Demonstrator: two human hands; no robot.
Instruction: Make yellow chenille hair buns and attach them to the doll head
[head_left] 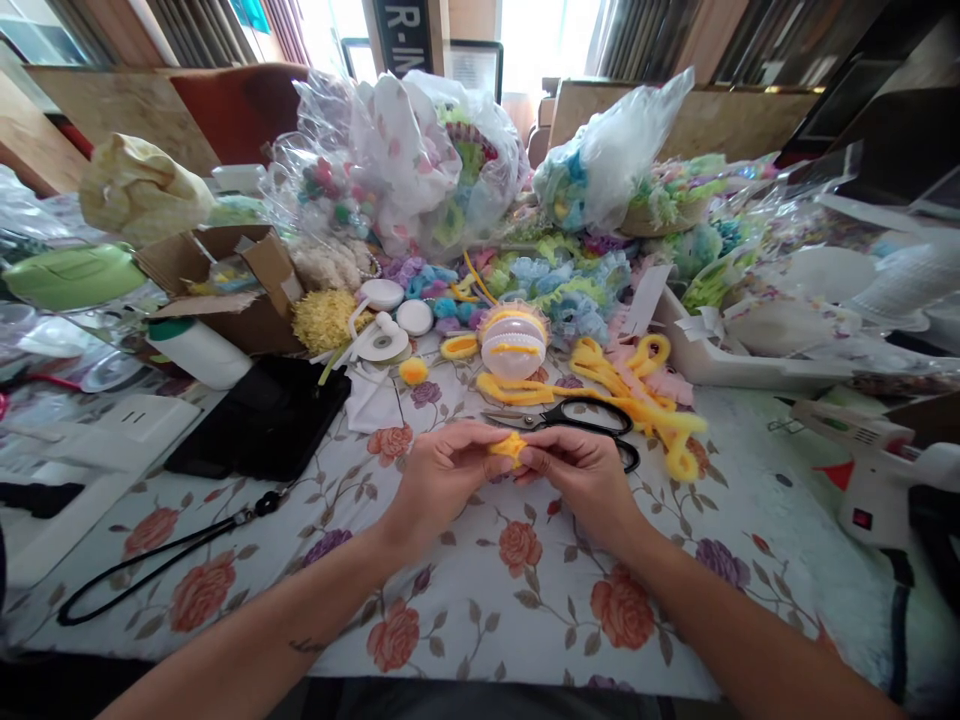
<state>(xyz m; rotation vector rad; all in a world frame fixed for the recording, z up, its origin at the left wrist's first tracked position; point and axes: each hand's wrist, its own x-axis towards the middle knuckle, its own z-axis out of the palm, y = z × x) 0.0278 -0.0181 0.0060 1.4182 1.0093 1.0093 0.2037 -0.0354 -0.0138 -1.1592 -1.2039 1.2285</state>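
head view: left hand [450,462] and right hand [581,465] close together, fingertips of both pinched on a small yellow piece [510,446]. it sits between them, so neither hand is nearer. long axis: can't tell, fingers cover the ends. piece appears just above the tabletop [559,640]. scissors [555,415] lie just beyond, blades left, handle loops right, on the right hand's side. fuzzy yellow strip [682,462] is farther right.

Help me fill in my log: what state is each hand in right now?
Left hand: closed, pinching one side of a small yellow piece.
Right hand: closed, pinching the other side of it.
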